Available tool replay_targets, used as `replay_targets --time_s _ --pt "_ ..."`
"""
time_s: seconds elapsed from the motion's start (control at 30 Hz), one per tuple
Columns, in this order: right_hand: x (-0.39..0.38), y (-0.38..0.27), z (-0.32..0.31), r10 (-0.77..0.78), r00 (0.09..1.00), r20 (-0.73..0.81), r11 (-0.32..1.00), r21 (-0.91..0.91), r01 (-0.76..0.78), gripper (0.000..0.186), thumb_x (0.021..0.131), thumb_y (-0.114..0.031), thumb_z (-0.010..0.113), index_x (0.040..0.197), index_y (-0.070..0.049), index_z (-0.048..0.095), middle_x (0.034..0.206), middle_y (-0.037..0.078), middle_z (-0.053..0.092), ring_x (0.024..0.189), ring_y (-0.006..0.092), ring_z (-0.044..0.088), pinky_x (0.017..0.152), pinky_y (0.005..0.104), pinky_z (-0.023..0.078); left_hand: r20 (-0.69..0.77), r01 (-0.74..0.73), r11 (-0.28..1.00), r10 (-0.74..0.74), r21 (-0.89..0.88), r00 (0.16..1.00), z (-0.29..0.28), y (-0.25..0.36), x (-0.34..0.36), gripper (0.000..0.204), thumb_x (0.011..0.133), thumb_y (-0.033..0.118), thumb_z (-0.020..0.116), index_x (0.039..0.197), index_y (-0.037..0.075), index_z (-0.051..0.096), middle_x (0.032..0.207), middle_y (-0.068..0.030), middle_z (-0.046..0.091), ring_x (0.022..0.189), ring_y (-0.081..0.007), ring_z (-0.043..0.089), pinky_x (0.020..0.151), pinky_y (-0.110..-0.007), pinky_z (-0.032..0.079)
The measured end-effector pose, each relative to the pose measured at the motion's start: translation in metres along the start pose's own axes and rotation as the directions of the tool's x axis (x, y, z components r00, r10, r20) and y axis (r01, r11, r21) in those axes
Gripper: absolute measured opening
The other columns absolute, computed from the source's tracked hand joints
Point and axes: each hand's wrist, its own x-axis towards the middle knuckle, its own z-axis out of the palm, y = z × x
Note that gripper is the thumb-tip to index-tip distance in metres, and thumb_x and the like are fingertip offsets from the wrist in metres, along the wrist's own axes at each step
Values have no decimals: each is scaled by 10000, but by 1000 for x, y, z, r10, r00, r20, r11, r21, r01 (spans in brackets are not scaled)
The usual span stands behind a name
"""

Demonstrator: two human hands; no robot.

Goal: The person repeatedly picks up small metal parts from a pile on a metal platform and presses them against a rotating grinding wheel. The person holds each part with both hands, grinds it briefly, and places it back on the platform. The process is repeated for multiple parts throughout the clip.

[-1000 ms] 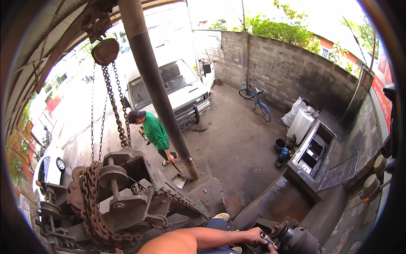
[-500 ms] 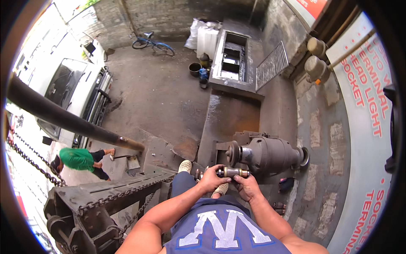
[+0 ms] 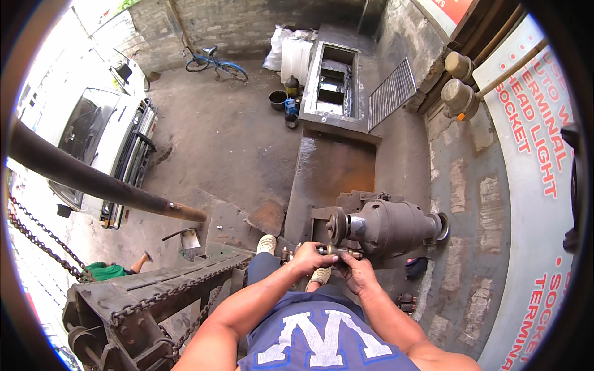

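My left hand [image 3: 307,260] is closed on a short cylindrical metal part [image 3: 340,251] with brass-coloured rings, held level over my shoes at the lower middle. My right hand [image 3: 356,272] grips the same part, thumb on top, close beside the left. Just beyond them sits a large dark motor-like housing [image 3: 393,226] with a pulley [image 3: 336,224] at its left end. Small metal pieces [image 3: 285,253] lie just left of my hands, and others [image 3: 406,303] by my right forearm.
A rusty chained frame [image 3: 133,284] stands left, beside a leaning post [image 3: 80,167]. A co-worker in green [image 3: 105,271] is partly behind it. Farther off are a white vehicle [image 3: 93,148], blue bicycle [image 3: 229,67], buckets [image 3: 278,99] and concrete tank [image 3: 303,111]; a wall sign [image 3: 513,235] is right.
My view has swung down from the yard to my hands since a second ago. The co-worker has moved down behind the frame, mostly hidden now. My hands stay together on the metal part.
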Motion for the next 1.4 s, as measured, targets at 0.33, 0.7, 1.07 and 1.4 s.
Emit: replay_targets --time_s 0.33,0.7,1.07,1.4 --pt "-12 -7 -4 -34 997 67 999 -15 35 174 1028 -43 700 1186 10 751 1121 120 786 1002 247 770 921 401 642 60 39 999 -39 12 997 2 -2 13 509 873 321 934 1155 -73 779 969 -81 790 839 -122 721 761 -289 573" --pt "2 1 -5 4 993 -120 1000 1 -4 129 1031 -68 727 1134 3 759 1099 109 777 1002 241 761 906 386 645 72 95 994 -90 -59 993 2 -22 29 525 878 390 930 1115 -56 787 973 -82 786 823 -140 712 741 -292 572" --pt "-29 -12 0 -60 977 204 998 -20 65 372 947 82 746 1280 -4 604 1162 119 730 1002 261 759 896 405 647 -116 -348 937 349 27 930 12 -30 -27 765 804 180 975 1443 -16 602 1299 -144 733 1188 -210 699 1059 -359 554" --pt "-7 3 -11 -76 976 202 996 -20 81 188 1028 -54 718 1211 -13 721 1180 92 768 1080 234 744 999 393 629 -1 -5 1000 5 -8 1000 2 -2 -3 600 878 264 933 1275 -123 701 1044 -141 788 920 -148 736 837 -318 606"
